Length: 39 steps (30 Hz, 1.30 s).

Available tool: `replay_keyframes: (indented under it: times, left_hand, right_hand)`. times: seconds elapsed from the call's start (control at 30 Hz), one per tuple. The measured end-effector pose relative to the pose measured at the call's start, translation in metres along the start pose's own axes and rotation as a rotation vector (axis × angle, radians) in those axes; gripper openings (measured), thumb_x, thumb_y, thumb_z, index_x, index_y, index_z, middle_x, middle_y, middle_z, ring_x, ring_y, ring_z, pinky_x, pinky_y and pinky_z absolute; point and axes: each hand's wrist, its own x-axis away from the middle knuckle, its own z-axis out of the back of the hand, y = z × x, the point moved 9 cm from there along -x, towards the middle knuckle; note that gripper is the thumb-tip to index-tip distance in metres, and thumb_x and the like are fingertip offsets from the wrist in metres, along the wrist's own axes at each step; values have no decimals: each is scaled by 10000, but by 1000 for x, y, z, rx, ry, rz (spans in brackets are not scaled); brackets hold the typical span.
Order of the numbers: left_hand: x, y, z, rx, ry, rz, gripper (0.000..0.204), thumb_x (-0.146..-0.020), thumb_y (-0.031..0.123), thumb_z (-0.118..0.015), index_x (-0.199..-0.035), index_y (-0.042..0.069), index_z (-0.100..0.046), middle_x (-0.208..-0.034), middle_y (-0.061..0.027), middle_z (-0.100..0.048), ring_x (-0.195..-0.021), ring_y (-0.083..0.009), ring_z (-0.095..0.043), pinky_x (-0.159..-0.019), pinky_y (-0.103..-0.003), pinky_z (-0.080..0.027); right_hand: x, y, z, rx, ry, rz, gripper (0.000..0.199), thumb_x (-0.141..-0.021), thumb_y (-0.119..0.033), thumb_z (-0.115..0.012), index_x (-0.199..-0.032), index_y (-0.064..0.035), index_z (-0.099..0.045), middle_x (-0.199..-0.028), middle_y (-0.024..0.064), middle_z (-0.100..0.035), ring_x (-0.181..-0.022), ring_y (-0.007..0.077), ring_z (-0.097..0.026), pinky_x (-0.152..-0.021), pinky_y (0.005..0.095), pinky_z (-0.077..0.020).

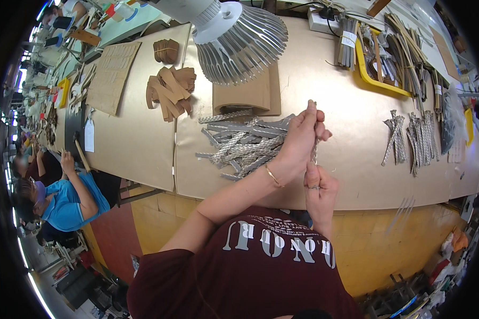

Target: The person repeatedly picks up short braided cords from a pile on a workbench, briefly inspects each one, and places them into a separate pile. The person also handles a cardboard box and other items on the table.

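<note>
Between my two hands a narrow braided strap [315, 153] is stretched over the table's front part. My left hand [302, 130] is closed around its far end, fingers pinched together. The near end sits in my right hand [321, 187], gripped between thumb and curled fingers. Just left of my left hand lies a loose pile of silver-grey braided straps [245, 146], mixed with flat grey strips. My left wrist partly covers the pile's right side. Inside my fingers, the strap's ends are hidden.
A large lamp [242, 45] hangs above brown boards [274, 87]. Tan strips [171, 91] lie left. To the right are bundled braided straps [423, 138] and a yellow tray [380, 85] of strips. A co-worker in blue [72, 202] sits at left.
</note>
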Motion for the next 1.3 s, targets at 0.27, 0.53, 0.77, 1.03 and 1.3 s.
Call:
replay_keyframes:
  times: [0.27, 0.53, 0.77, 1.03, 1.3]
  left_hand:
    - [-17, 1, -11, -260, -11, -191, 378, -1073, 362, -408, -1121, 22, -565, -790, -59, -665, -803, -131, -648, -816, -282, -493]
    - [-40, 10, -13, -1080, -10, -457, 840, -939, 105, -625, -1569, 42, -73, -1591, -232, -211, -1456, -341, -282, -1179, -410, -258]
    - [9, 13, -46, -1321, -124, -583, 524, -956, 138, -611, -1435, 17, -437, -1514, -215, -389, -1403, -305, -396, -1142, -405, -331]
    - [5, -19, -37, -671, -233, -35, 472, -1048, 285, -487, -1372, -59, -473, -1355, -200, -566, -1238, -268, -572, -1046, -344, -444]
    - [-2, 11, -19, -526, -127, -70, 370, -1068, 307, -436, -1145, -21, -586, -1063, -152, -699, -1006, -213, -680, -891, -316, -540]
  right_hand:
    - [-30, 34, 44, 105, 23, -171, 392, -1029, -312, -538, -783, -13, -600, -594, 0, -473, -555, 83, -455, -505, 267, -359]
    - [-50, 34, 149, 898, 580, -119, 417, -904, -414, -681, -1087, -40, -675, -846, 107, -651, -820, 285, -621, -733, 416, -475]
    - [-52, 76, 212, 944, 766, -338, 341, -908, -383, -670, -1025, -63, -640, -1049, 119, -612, -997, 315, -583, -837, 464, -437]
    - [-36, 53, 149, 55, 470, -111, 235, -1006, -224, -555, -974, 1, -616, -638, 103, -598, -608, 177, -593, -596, 340, -461]
    - [-17, 30, 33, 66, 26, -133, 268, -1012, -229, -556, -898, -4, -649, -618, 49, -537, -579, 101, -481, -554, 288, -409]
